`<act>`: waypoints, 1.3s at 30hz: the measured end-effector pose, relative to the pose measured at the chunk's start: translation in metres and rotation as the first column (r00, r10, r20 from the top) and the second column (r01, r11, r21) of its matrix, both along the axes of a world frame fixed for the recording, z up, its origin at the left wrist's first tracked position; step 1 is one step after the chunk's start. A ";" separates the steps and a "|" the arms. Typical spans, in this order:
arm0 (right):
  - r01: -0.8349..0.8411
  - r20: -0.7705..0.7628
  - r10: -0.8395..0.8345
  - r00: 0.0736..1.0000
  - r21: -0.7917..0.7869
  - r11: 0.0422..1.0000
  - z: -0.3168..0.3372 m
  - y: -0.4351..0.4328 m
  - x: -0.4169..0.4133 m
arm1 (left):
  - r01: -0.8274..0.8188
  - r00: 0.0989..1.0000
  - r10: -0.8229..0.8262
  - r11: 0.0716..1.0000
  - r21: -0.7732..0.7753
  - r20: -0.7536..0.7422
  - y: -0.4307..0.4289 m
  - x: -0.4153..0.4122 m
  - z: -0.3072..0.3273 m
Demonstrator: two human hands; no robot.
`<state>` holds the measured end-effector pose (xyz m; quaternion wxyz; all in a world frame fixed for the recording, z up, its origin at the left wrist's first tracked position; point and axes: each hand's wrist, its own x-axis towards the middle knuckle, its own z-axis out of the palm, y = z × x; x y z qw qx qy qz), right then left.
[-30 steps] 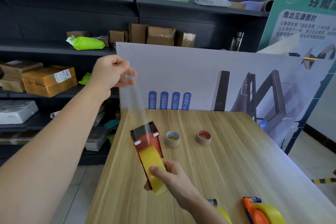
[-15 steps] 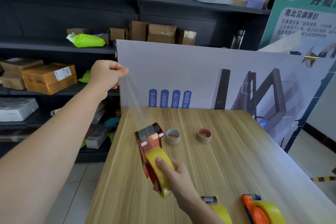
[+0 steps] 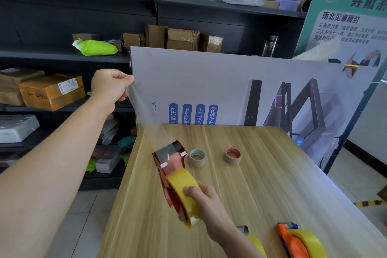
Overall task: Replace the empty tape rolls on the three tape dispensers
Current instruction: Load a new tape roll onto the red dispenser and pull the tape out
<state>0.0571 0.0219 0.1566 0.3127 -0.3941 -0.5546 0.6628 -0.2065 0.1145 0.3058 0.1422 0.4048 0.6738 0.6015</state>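
My right hand grips a red tape dispenser loaded with a full yellow tape roll, held tilted above the wooden table. My left hand pinches the free end of the clear tape strip, stretched up and left from the dispenser's cutter. Two empty cardboard cores lie on the table beyond the dispenser. An orange dispenser with a yellow roll lies at the near right. Another dispenser with a yellow roll is partly hidden behind my right forearm.
A large printed board stands against the table's far edge. Dark shelves with boxes and packets fill the left and back. A green poster stand is at the right. Tiled floor lies left of the table.
My left hand has dropped lower and pulled the tape strip further left. The dispenser has turned in my right hand so its side faces me more.
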 end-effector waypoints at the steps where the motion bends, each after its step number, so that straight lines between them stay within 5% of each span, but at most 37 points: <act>1: 0.011 0.000 -0.011 1.000 0.000 1.000 0.001 -0.001 0.000 | -0.005 1.000 0.005 1.000 -0.013 -0.001 0.001 -0.002 -0.004; 21: 0.119 -0.150 -0.120 0.981 -0.017 0.993 0.052 -0.002 0.008 | 0.018 0.995 0.015 0.943 -0.332 0.095 0.009 -0.004 -0.101; 30: 0.193 -0.218 -0.209 0.953 -0.092 0.977 0.058 0.019 0.009 | 0.220 0.944 -0.108 0.910 -0.351 0.312 0.000 0.033 -0.135; 39: 0.259 -0.228 -0.289 0.930 -0.152 0.954 0.067 0.034 0.007 | 0.440 0.785 -0.203 0.847 -0.297 0.586 -0.019 0.075 -0.149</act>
